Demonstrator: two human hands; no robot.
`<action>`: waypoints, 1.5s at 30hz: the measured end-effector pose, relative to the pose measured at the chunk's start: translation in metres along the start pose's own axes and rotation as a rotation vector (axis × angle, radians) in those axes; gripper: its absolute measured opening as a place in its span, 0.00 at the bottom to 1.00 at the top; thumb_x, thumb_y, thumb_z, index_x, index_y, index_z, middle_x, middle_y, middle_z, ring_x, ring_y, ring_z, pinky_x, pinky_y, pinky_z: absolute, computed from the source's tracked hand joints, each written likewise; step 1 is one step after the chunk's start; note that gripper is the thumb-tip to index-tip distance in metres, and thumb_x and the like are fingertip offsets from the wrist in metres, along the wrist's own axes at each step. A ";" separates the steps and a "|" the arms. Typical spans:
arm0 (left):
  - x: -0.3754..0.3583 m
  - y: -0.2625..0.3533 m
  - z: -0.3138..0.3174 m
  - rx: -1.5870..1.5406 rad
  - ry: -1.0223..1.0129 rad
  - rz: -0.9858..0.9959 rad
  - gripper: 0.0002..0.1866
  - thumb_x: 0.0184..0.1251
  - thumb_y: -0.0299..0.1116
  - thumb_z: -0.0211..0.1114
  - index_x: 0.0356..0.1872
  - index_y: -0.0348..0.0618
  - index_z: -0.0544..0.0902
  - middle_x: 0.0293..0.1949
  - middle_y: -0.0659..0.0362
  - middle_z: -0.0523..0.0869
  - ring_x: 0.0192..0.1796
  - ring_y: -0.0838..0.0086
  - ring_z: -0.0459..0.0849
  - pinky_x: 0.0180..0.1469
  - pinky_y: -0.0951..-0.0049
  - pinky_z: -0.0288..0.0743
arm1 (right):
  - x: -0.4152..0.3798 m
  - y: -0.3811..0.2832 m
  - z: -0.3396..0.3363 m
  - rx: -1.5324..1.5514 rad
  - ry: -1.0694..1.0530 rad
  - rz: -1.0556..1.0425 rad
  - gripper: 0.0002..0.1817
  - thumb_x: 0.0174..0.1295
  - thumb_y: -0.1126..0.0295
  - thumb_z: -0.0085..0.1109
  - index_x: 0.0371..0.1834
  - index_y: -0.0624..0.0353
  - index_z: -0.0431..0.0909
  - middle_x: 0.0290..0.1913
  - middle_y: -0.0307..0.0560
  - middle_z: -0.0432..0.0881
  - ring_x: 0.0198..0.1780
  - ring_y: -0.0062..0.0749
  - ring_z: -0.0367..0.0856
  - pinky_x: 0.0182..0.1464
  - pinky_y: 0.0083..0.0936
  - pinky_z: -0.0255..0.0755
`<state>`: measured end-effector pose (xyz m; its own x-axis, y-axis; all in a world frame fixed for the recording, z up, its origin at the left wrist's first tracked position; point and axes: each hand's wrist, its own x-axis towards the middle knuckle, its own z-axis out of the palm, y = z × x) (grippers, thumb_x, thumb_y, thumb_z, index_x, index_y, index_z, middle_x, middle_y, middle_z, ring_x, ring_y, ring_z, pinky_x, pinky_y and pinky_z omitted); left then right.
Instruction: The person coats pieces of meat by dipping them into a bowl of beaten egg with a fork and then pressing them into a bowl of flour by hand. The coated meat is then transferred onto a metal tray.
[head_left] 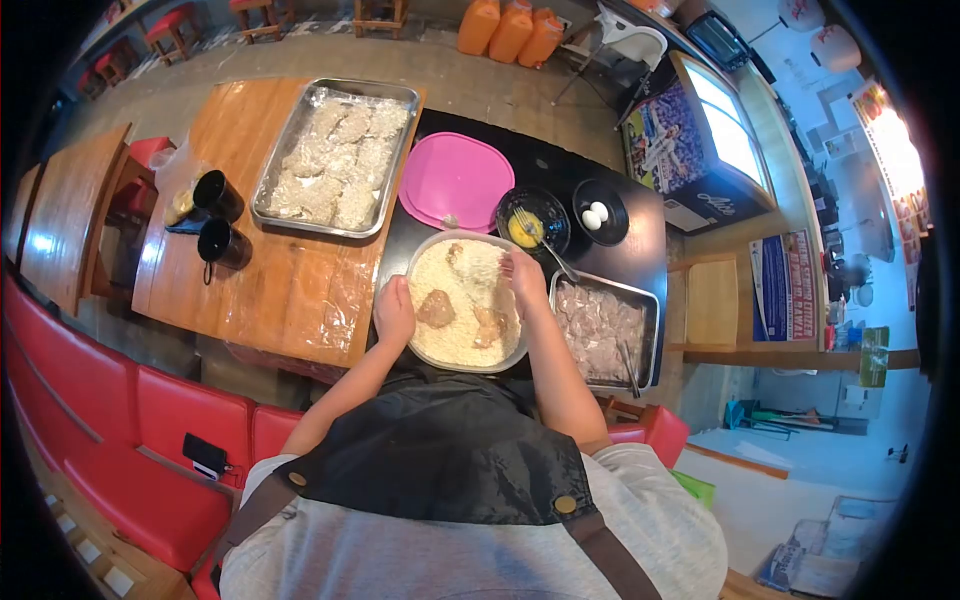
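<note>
A round bowl (420,345) of pale crumbs sits on the black table (640,235) right in front of the person, and several brownish meat pieces (437,308) lie on the crumbs inside it. The left hand (394,312) rests at the bowl's left rim, just beside one meat piece, fingers curled loosely; whether it grips anything cannot be told. The right hand (524,276) is over the far right part of the bowl, fingers bent down into the crumbs, and whether it holds a piece there cannot be told either. The hands are apart, one at each side of the bowl, and both forearms run up from the apron at the bottom of the view and spread slightly outward. Just to the right of the bowl stands a metal tray (652,300) of raw meat with a utensil lying in it. Beyond the bowl, near the right hand, is a black bowl with beaten egg (530,228) and a whisk leaning in it, and next to that a black bowl with two white eggs (600,212). A pink lid (455,180) lies to the left of the egg bowl. On the wooden table (290,290) to the left stands a large foil-lined tray (335,155) filled with breaded cutlets, and further left two black cups (218,218). Red seats (150,440) line the near side, and orange jugs (510,30) stand on the floor far behind.
</note>
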<state>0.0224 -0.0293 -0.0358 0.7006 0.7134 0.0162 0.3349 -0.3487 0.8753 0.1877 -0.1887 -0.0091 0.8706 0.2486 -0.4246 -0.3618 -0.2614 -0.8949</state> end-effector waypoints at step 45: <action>0.001 0.003 0.002 0.037 0.024 -0.023 0.17 0.70 0.38 0.41 0.35 0.37 0.74 0.32 0.44 0.77 0.38 0.48 0.75 0.40 0.57 0.67 | 0.001 -0.014 -0.026 -0.411 -0.442 0.174 0.15 0.58 0.65 0.48 0.39 0.64 0.78 0.39 0.48 0.80 0.41 0.34 0.76 0.41 0.28 0.69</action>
<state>0.0253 -0.0309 -0.0338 0.6777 0.7353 0.0084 0.3737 -0.3541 0.8573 0.2020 -0.2089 0.0069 0.5583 0.5092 -0.6550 -0.2515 -0.6484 -0.7185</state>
